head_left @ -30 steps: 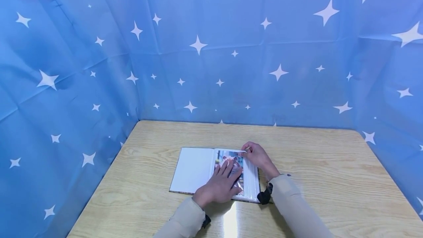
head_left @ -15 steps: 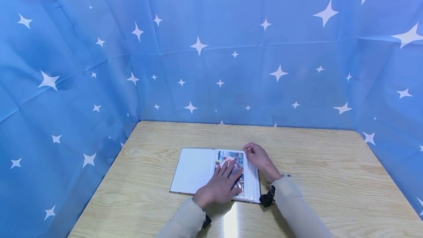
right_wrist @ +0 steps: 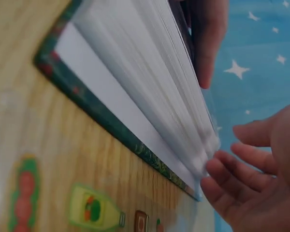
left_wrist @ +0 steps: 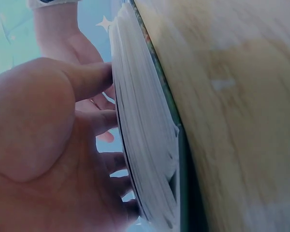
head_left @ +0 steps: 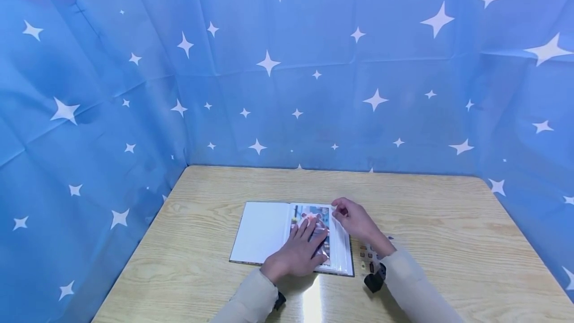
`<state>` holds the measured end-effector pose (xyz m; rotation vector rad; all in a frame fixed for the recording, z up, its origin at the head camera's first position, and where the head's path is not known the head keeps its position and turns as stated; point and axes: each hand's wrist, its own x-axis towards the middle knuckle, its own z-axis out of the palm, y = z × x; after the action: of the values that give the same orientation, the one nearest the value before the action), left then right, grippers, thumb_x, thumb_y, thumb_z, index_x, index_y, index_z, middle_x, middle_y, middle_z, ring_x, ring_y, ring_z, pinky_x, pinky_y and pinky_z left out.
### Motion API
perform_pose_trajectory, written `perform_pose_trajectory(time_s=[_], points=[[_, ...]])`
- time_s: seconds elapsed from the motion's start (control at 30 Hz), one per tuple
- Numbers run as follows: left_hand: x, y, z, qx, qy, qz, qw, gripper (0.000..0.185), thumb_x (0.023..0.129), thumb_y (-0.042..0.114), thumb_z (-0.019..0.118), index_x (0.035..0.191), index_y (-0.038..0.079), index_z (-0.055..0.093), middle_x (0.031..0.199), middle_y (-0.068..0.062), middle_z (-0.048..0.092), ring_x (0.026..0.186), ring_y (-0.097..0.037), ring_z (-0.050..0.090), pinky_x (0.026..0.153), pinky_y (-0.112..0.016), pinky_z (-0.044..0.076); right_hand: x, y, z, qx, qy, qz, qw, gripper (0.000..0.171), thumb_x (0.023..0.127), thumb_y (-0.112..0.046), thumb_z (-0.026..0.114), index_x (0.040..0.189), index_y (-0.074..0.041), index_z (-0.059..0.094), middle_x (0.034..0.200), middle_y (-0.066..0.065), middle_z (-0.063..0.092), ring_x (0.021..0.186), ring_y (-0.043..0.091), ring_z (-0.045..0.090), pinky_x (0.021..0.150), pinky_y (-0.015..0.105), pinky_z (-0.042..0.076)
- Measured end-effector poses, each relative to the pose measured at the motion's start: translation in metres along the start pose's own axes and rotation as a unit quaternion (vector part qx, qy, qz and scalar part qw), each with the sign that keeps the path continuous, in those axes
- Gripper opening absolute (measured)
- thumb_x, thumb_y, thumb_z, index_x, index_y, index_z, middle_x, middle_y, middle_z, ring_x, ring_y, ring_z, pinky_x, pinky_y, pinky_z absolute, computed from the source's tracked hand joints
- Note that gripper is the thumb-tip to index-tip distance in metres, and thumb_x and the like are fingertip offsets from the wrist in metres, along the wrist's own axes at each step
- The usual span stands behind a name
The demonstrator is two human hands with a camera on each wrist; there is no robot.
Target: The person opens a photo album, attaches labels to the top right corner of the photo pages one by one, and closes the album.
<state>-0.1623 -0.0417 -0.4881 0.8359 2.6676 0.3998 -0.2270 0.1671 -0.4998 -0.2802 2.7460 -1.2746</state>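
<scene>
A photo album (head_left: 259, 231) lies open on the table, its left side plain white. The right-hand page bears a photo (head_left: 310, 211) of a pinkish, round-eared animal in a clear sleeve. My left hand (head_left: 298, 250) rests on that photo, fingers spread and straight, covering its middle and lower part. At the page's upper right corner is my right hand (head_left: 356, 221), its fingers loosely bent. In the right wrist view the thumb and fingers of this right hand (right_wrist: 261, 169) are apart with nothing between them, fingertips right at the edge of the page stack (right_wrist: 150, 82).
A clear sheet of small stickers (head_left: 364, 258) lies right of the album, partly under the right forearm; bottle-shaped sticker (right_wrist: 94, 205) shows in the right wrist view. The wooden table (head_left: 202, 213) ends at a blue star-patterned curtain (head_left: 323, 123).
My right hand has moved off the photo's upper right corner, slightly to the right, and its fingers have parted. More of the sticker sheet shows. The left hand stays put.
</scene>
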Motion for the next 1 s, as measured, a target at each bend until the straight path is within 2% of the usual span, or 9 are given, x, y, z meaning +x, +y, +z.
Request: perform_pose_trajectory(time_s=[0.17,0.3,0.4,0.5,0.57,0.73,0.87,1.0], points=[[-0.001,-0.001,-0.001,-0.014,0.004,0.003,0.9999,0.06,0.104,0.044,0.043,0.158,0.021,0.028,0.167,-0.011,0.005,0.153,-0.032,0.003,0.122,-0.053,0.01,-0.008,0.001,0.002,-0.043,0.007,-0.016,0.999,0.038,0.098,-0.01,0.059,0.134,0.001,0.055,0.125,0.018,0.063,0.116,0.036,0.06,0.098,0.05,0.05],[-0.001,-0.003,-0.002,-0.031,0.011,0.009,0.9994,0.06,0.104,0.044,0.043,0.157,0.019,0.029,0.167,-0.013,0.006,0.153,-0.033,0.004,0.122,-0.054,0.01,-0.014,0.003,0.005,-0.07,0.002,-0.037,0.997,0.043,0.096,-0.008,0.063,0.136,0.004,0.054,0.133,0.024,0.058,0.124,0.041,0.055,0.102,0.053,0.046],[-0.002,-0.005,-0.002,-0.033,0.016,0.011,0.9993,0.063,0.103,0.048,0.043,0.157,0.02,0.029,0.166,-0.013,0.008,0.153,-0.032,0.005,0.122,-0.053,0.012,-0.017,0.004,0.008,-0.095,-0.006,-0.069,0.993,0.044,0.096,-0.007,0.063,0.136,0.006,0.054,0.136,0.027,0.055,0.126,0.043,0.052,0.104,0.054,0.045],[-0.003,-0.007,-0.003,-0.031,0.017,0.013,0.9993,0.07,0.1,0.053,0.048,0.158,0.02,0.027,0.166,-0.013,0.008,0.153,-0.031,0.006,0.122,-0.052,0.013,-0.019,0.004,0.009,-0.132,-0.01,-0.105,0.986,0.044,0.096,-0.006,0.062,0.136,0.009,0.053,0.137,0.028,0.053,0.127,0.044,0.052,0.105,0.053,0.044],[-0.004,-0.008,-0.004,-0.028,0.014,0.015,0.9994,0.077,0.096,0.057,0.054,0.158,0.021,0.026,0.166,-0.014,0.008,0.153,-0.03,0.005,0.123,-0.051,0.013,-0.019,0.004,0.01,-0.149,-0.011,-0.114,0.982,0.045,0.097,-0.008,0.061,0.136,0.01,0.052,0.138,0.028,0.053,0.127,0.044,0.052,0.105,0.053,0.044],[-0.007,-0.009,-0.005,-0.013,0.012,0.02,0.9996,0.092,0.086,0.059,0.067,0.159,0.022,0.025,0.166,-0.015,0.008,0.153,-0.03,0.006,0.123,-0.05,0.014,-0.02,0.002,0.008,-0.146,-0.018,-0.094,0.985,0.046,0.096,-0.009,0.062,0.137,0.009,0.051,0.137,0.026,0.053,0.127,0.042,0.052,0.106,0.053,0.043],[-0.008,-0.009,-0.006,-0.005,0.017,0.027,0.9995,0.095,0.085,0.059,0.069,0.159,0.021,0.023,0.166,-0.015,0.009,0.153,-0.029,0.009,0.123,-0.048,0.016,-0.02,0.001,0.007,-0.139,-0.023,-0.078,0.987,0.047,0.096,-0.009,0.063,0.138,0.008,0.051,0.136,0.025,0.053,0.125,0.041,0.053,0.105,0.052,0.045],[-0.008,-0.01,-0.008,-0.02,0.019,0.035,0.999,0.097,0.085,0.058,0.069,0.16,0.02,0.021,0.166,-0.015,0.009,0.153,-0.028,0.01,0.123,-0.047,0.015,-0.021,0.001,0.006,-0.132,-0.027,-0.063,0.989,0.047,0.097,-0.011,0.062,0.139,0.006,0.051,0.138,0.023,0.053,0.126,0.04,0.053,0.105,0.052,0.045]])
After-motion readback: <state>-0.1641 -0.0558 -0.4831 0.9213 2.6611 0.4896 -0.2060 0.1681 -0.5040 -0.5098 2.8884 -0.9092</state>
